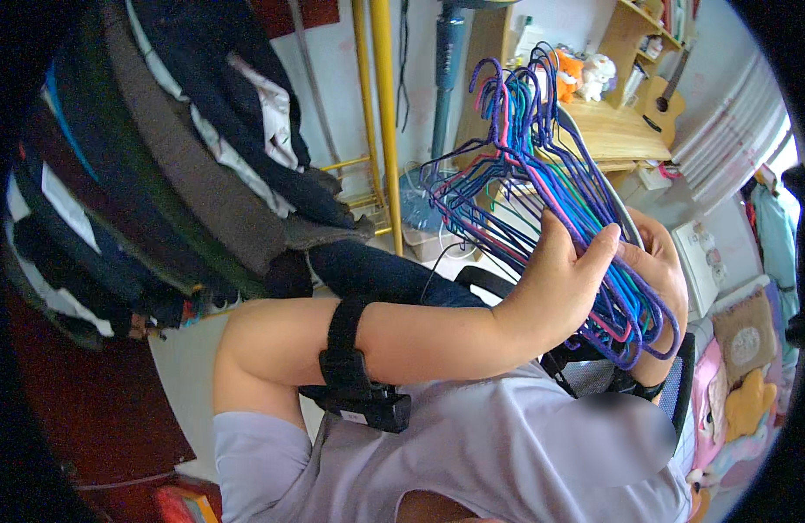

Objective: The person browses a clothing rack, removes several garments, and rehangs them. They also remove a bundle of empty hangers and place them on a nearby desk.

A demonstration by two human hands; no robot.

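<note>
A thick bundle of coat hangers, purple, blue, pink and green, is held up in front of my chest. Their hooks cluster together toward the top of the view, and several purple ones have a twisted or coated surface. My left hand reaches across and grips the bundle's near side, its thumb pointing up along the lower bars. On the far right side my right hand holds the same bundle, its fingers partly hidden behind the hangers. A pale, wider hanger edge shows at the back of the bundle.
Dark clothes hang in a row at the left. Beside them stands a yellow metal pole. A wooden desk with plush toys and a guitar is at the back right. Cushions and plush toys lie along the right.
</note>
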